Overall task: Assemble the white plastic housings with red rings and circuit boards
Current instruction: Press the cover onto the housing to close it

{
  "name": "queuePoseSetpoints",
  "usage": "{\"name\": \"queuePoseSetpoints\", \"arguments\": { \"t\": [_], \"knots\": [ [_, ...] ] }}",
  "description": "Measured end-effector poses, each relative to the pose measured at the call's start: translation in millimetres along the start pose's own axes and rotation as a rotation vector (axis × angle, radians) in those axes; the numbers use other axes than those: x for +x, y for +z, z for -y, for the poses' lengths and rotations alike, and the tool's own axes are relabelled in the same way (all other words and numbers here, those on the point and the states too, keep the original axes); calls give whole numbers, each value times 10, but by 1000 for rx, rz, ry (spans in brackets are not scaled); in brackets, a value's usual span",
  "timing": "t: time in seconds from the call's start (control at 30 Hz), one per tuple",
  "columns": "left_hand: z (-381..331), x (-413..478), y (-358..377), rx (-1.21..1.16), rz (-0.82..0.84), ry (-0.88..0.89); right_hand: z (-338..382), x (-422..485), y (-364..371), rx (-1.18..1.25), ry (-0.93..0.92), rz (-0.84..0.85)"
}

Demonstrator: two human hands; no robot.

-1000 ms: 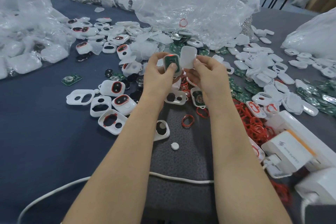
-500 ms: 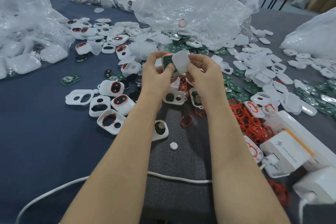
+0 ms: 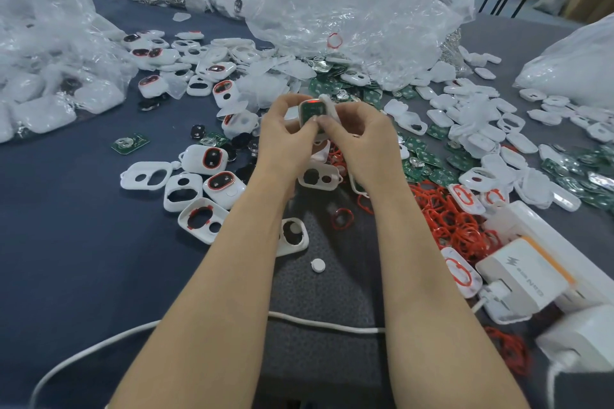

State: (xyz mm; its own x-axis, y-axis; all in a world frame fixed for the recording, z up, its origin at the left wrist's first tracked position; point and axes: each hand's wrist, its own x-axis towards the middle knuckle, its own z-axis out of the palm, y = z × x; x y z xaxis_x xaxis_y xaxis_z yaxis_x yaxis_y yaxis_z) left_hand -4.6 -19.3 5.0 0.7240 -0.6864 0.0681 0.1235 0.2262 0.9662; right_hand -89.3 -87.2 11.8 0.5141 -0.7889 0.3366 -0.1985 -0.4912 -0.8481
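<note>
Above the table's middle, my left hand (image 3: pixel 287 133) and my right hand (image 3: pixel 360 139) hold one white housing (image 3: pixel 312 113) between them. A green circuit board and a red ring show inside it. Fingers and thumbs of both hands pinch its edges, and a white cover piece (image 3: pixel 329 103) sits behind it at my right fingertips. Loose red rings (image 3: pixel 452 219) lie in a heap to the right. Green circuit boards (image 3: pixel 422 156) are scattered beyond them. White housing frames (image 3: pixel 182 189) lie at the left.
Clear plastic bags (image 3: pixel 332 3) with parts stand at the back and left. White power adapters (image 3: pixel 521 276) and a white cable (image 3: pixel 325 324) sit at the right and front. A small white disc (image 3: pixel 318 265) lies on the dark mat (image 3: pixel 319 292).
My right hand has brought the white cover from beside the housing to behind it. Both hands have closed together on the housing.
</note>
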Motion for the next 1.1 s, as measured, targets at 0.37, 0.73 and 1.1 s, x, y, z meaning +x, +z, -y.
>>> {"name": "queuePoseSetpoints", "arguments": {
  "t": [0.37,0.73,1.1],
  "knots": [
    [-47,15,4,-273,2,-199,-112,34,-103,-129,77,-238],
    [-61,25,19,-365,-30,-238,-66,46,-111,81,210,-122],
    [-22,27,1,-171,-33,-112,-88,48,-62,-24,134,-167]
  ]
}}
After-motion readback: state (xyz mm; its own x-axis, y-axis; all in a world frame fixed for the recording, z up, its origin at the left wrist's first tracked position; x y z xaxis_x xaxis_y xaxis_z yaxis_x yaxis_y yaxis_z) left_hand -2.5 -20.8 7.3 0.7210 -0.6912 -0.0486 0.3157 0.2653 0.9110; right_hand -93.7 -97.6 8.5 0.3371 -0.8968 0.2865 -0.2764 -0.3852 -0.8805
